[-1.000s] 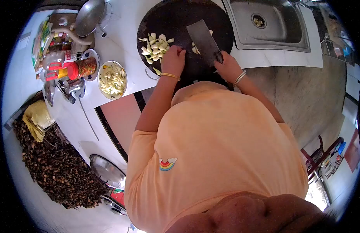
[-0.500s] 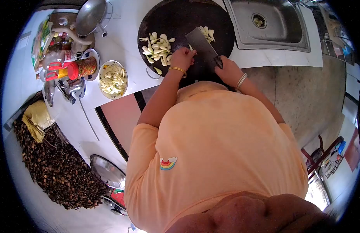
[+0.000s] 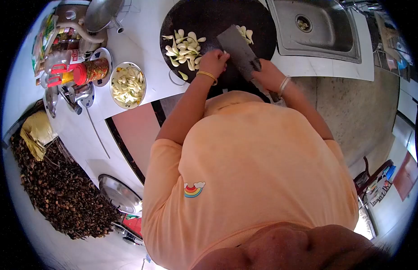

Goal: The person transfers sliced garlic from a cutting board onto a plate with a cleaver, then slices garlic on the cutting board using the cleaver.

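Note:
A round dark chopping board (image 3: 209, 20) lies on the counter in front of me. On its left sits a pile of peeled garlic cloves (image 3: 184, 50); a smaller group of garlic cloves (image 3: 247, 34) lies beyond the blade on the right. My right hand (image 3: 268, 74) is wrapped around the handle of a cleaver (image 3: 238, 49), whose broad blade points up and left over the board. Close to the blade's left side, my left hand (image 3: 212, 63) is closed in a pinch, with a small pale bit of a garlic clove showing at its fingertips.
A plate of garlic cloves (image 3: 128, 85) stands left of the board. Farther left are a red-lidded jar (image 3: 89, 72), bottles and a metal pan (image 3: 101, 13). A steel sink (image 3: 326, 45) adjoins the board's right side. Stacked firewood (image 3: 60, 193) lies at lower left.
The cleaver has tilted, showing more blade face and some of its handle. The clove that stuck up from my left fingertips is now mostly hidden. The view has shifted slightly.

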`<state>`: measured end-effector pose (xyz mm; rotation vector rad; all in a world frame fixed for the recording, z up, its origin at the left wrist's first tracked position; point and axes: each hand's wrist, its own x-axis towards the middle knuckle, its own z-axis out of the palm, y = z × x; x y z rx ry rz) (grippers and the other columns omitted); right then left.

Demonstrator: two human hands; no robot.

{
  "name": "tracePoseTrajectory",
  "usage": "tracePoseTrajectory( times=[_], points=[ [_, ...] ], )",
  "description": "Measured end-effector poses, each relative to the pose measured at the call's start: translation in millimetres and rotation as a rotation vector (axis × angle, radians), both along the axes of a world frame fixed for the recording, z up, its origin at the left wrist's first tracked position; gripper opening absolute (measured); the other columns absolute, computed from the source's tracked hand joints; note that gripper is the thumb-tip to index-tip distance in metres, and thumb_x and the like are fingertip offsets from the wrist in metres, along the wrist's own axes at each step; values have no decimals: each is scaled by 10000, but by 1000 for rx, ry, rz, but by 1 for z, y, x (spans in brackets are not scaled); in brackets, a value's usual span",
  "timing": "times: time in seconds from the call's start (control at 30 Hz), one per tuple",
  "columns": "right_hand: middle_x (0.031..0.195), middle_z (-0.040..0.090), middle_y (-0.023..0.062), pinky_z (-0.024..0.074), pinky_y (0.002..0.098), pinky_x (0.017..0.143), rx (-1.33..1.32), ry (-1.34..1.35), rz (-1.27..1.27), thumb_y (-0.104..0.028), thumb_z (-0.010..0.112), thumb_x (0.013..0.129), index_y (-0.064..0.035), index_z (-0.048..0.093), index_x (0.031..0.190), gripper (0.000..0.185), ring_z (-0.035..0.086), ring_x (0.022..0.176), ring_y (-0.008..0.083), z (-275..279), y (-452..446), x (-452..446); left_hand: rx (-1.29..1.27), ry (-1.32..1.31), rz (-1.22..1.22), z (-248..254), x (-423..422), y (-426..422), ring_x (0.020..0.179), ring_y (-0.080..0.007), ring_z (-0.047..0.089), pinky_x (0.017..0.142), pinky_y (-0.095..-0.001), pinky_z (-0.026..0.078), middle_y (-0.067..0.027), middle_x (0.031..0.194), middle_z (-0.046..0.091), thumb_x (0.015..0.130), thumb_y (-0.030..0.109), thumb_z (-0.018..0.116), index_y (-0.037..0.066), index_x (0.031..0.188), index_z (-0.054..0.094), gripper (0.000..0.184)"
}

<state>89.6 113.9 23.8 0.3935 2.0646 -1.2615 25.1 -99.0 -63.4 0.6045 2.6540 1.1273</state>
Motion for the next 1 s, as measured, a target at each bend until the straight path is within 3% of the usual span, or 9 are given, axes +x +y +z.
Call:
tracePoseTrajectory(
  times=[0.07, 0.1, 0.2, 0.3, 0.4, 0.53, 0.7, 0.93, 1.0],
  points=[
    [739, 611, 252, 516, 433, 604, 54, 136, -7, -206, 595, 825, 66, 529, 915, 295, 632, 616, 351, -42, -11, 9, -74, -505, 148, 24, -8, 9, 607, -221, 667, 629, -355, 516, -95, 651, 667, 897, 325, 620, 19, 830, 660, 315],
    [747, 609, 255, 516, 436, 626, 108, 277, -15, -215, 601, 825, 67, 532, 923, 306, 636, 640, 350, -55, -14, 11, -74, -501, 148, 22, -4, 7, 607, -221, 667, 629, -355, 516, -95, 651, 667, 897, 325, 620, 19, 830, 660, 315],
    [784, 615, 270, 512, 452, 686, 52, 144, -83, -232, 603, 830, 70, 540, 932, 325, 645, 713, 370, -46, -11, 12, -48, -30, 59, -5, 9, 3, 698, -302, 669, 669, -398, 515, -146, 717, 674, 897, 323, 616, 9, 828, 650, 323],
    [797, 620, 273, 508, 463, 707, 25, 226, -125, -250, 602, 834, 72, 543, 936, 342, 640, 726, 386, -54, -10, 14, -163, 133, 40, -18, 4, -2, 795, -379, 647, 717, -450, 504, -194, 806, 669, 900, 322, 604, 13, 832, 644, 318],
    [826, 627, 282, 501, 478, 730, 24, 143, -247, -260, 598, 837, 72, 541, 939, 352, 632, 757, 417, -6, -11, 9, -91, 239, 210, -1, 1, -37, 821, -385, 641, 736, -462, 503, -193, 851, 670, 898, 311, 598, 27, 870, 661, 293],
    [837, 624, 293, 496, 489, 737, 91, 361, -141, -241, 585, 838, 73, 535, 937, 333, 623, 794, 441, -29, -8, 16, -187, 198, 194, 6, 2, -71, 828, -365, 646, 738, -457, 507, -182, 860, 673, 885, 286, 612, 26, 881, 673, 268],
    [872, 615, 310, 481, 504, 781, 101, 238, 115, -212, 572, 831, 60, 539, 922, 288, 604, 889, 462, -26, -13, 18, -386, 304, 113, -7, 16, -69, 858, -371, 637, 731, -457, 518, -190, 931, 631, 851, 225, 653, 35, 941, 632, 211],
    [847, 624, 263, 492, 467, 747, 217, 423, 50, -239, 625, 828, 41, 552, 1012, 343, 616, 823, 421, -40, 2, 19, -461, 293, 194, 10, 26, -57, 872, -378, 629, 722, -455, 526, -192, 966, 581, 847, 202, 659, 39, 977, 562, 230],
    [909, 627, 316, 488, 499, 813, 271, 350, 86, -242, 592, 844, 72, 534, 1005, 357, 608, 900, 463, -41, 6, 15, -469, 219, 223, 20, 28, -54, 876, -380, 627, 719, -455, 528, -192, 976, 567, 846, 195, 661, 40, 987, 543, 241]
  ],
)
